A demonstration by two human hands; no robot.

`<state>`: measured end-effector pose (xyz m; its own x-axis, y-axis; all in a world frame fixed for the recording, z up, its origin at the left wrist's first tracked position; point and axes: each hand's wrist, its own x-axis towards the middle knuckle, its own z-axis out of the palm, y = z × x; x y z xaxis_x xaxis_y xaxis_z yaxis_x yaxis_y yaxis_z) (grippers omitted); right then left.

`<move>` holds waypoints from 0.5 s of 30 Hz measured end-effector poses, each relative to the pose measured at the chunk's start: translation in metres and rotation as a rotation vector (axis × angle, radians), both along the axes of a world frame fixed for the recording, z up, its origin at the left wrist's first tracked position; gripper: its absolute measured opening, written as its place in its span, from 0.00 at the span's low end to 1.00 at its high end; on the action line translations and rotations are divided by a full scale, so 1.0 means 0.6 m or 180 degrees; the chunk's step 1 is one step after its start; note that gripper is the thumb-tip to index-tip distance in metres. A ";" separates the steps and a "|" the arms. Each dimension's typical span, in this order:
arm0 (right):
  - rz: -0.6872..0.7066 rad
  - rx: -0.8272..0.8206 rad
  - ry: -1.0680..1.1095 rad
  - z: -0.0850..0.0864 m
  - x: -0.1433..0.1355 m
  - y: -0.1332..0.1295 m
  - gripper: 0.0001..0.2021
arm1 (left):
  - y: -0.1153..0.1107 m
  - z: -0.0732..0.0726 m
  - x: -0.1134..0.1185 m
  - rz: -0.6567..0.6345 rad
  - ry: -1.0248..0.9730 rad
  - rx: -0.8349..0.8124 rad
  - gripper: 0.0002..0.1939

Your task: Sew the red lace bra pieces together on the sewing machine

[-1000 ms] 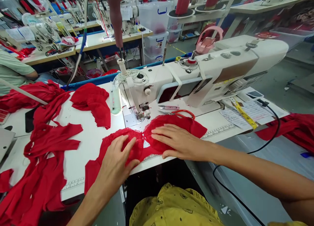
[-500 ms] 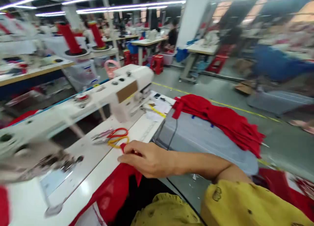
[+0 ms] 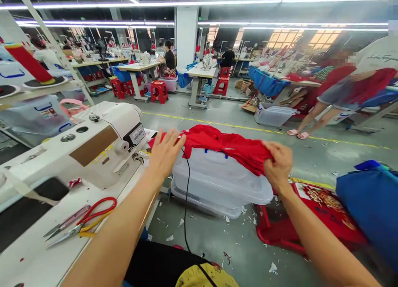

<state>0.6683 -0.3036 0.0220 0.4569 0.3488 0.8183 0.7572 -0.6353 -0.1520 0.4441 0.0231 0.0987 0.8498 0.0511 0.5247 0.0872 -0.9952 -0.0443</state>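
A long stack of red fabric pieces (image 3: 222,141) lies across the lid of a translucent plastic storage box (image 3: 217,181) in front of me. My left hand (image 3: 168,148) is at the stack's left end, palm down, its fingers stretched out over the cloth. At the opposite end, my right hand (image 3: 280,160) is closed on the red fabric, thumb underneath. To my left stands a white sewing machine (image 3: 102,137). Scissors (image 3: 90,218) with red and yellow handles rest on its table beside a small pair of thread snips (image 3: 68,222).
A black cable (image 3: 186,200) hangs before the box. On the right are a red stool (image 3: 280,237) with a patterned top and a blue bundle (image 3: 370,208). Fabric scraps litter the floor. A person (image 3: 345,79) stands at far right, and others sit at machines behind.
My view has swung right. My right hand has moved from a red piece at the table edge to the stack on the box. My left hand has come into view there.
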 end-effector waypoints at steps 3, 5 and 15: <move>0.0086 -0.0610 0.0303 -0.081 -0.024 -0.035 0.18 | -0.014 -0.080 0.013 0.0162 0.0675 0.0104 0.36; -0.0033 -0.0761 0.0444 -0.130 -0.038 -0.035 0.17 | -0.024 -0.130 -0.032 0.0101 0.0839 0.0079 0.38; 0.1619 -0.1833 0.0186 -0.217 -0.144 0.203 0.22 | -0.133 -0.161 -0.420 0.0965 0.0244 -0.0248 0.21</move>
<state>0.5821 -0.1820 -0.1082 0.1633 0.8911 0.4235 0.9782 -0.2022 0.0483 0.1920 -0.0568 0.0020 0.8266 0.3454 0.4443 0.3796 -0.9251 0.0130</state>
